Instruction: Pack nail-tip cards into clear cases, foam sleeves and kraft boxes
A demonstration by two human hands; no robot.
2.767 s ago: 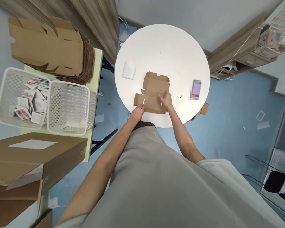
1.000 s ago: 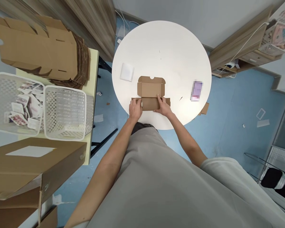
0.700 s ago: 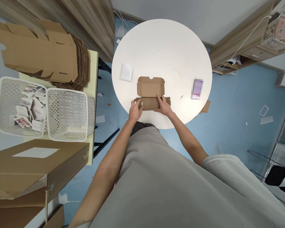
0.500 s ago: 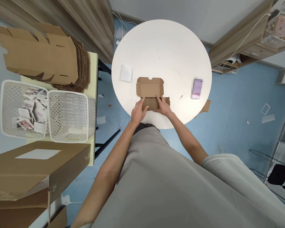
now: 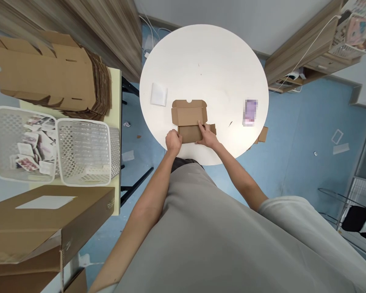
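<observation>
A brown cardboard box (image 5: 189, 116), partly folded, lies near the front edge of the round white table (image 5: 213, 53). Its lid panel stretches away from me, and a side flap (image 5: 213, 128) sticks out at the right. My left hand (image 5: 173, 141) is curled closed around the box's left side. At the right side, my right hand (image 5: 208, 136) grips the box, its index finger reaching up along the lid fold and its thumb by the near edge. A white flat packet (image 5: 159, 94) rests to the left of the box, and a blurred purple item (image 5: 250, 112) lies to the right.
On the pale side table (image 5: 116, 93) at left stand a stack of flat cardboard boxes (image 5: 49, 73), a white basket of printed cards (image 5: 36, 142) and a basket of clear packets (image 5: 83, 150). A large carton (image 5: 88, 215) sits nearer me. Wooden cabinets (image 5: 305, 53) are at the right.
My left hand has gone from lying with fingers spread over the box's left part to being curled at its left side. My right hand stays at the right side. The view has shifted slightly.
</observation>
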